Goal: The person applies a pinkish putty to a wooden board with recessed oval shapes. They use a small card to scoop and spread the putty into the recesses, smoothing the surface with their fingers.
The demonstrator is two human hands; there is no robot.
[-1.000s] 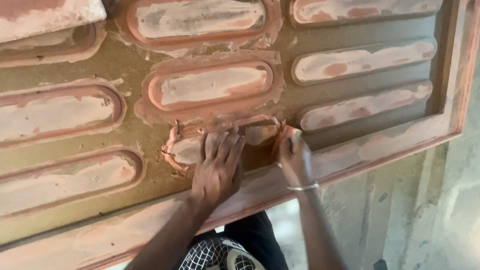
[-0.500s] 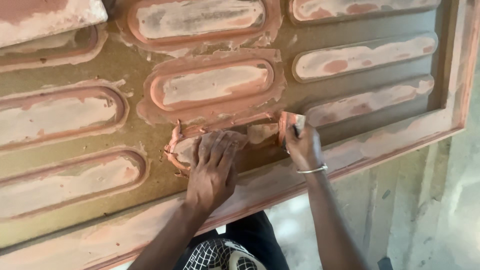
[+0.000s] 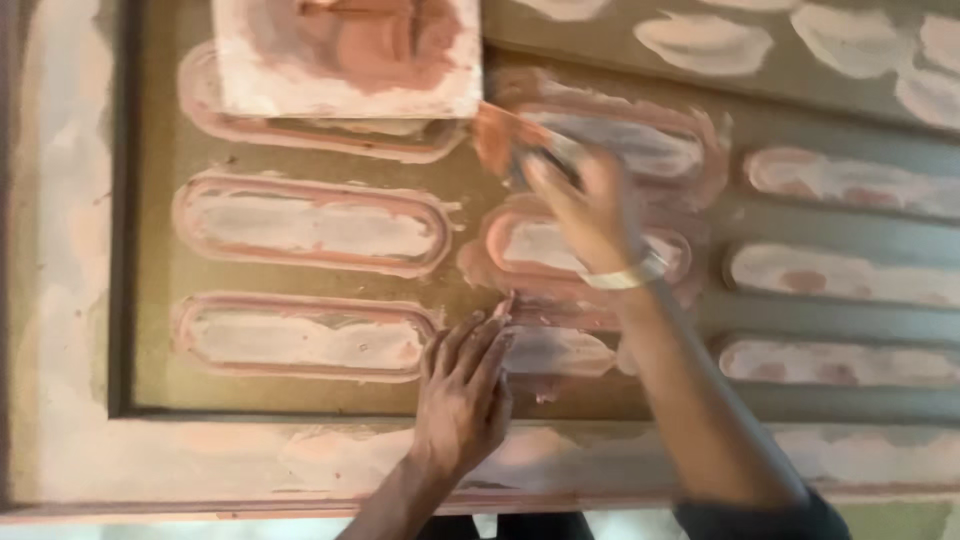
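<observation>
left hand (image 3: 462, 395): flat, grip released, on brown moulded door panel (image 3: 150, 240). right hand (image 3: 590, 210): blurred, grasping pink-smeared putty blade (image 3: 510, 135), handle hidden.

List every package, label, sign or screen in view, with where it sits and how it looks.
None in view: no package, label, sign or screen.
Door panel: fills the frame, brown with oval recesses smeared in pink and whitish filler.
Flat board: top centre, square, white edges, pink paste on it.
Left hand: flat on the panel, lower centre.
Right hand: holds a paste-covered blade.
</observation>
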